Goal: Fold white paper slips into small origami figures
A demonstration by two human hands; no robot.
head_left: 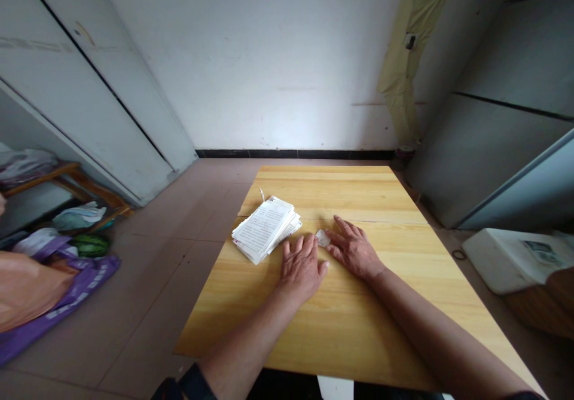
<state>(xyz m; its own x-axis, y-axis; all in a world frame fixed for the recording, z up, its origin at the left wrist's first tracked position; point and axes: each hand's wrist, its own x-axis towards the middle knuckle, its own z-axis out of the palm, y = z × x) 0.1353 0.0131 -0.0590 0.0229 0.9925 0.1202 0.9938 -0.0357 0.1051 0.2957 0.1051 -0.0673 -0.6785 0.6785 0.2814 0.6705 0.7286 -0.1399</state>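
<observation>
A small whitish, folded-looking piece, perhaps paper, lies on the wooden tabletop between my two hands. My right hand rests palm down with its fingers spread, fingertips touching the piece's right side. On its left side, my left hand lies flat with fingers stretched out, the tips close to the piece; whether they touch it I cannot tell. Just beyond my left fingers sits a loose stack of printed sheets, slightly fanned, with a thin white strip sticking up at its far corner.
A white wall stands beyond the table. Grey cabinets are at the right, with a white box on the floor beside the table. At the left lie a watermelon, a purple bag and a low wooden rack.
</observation>
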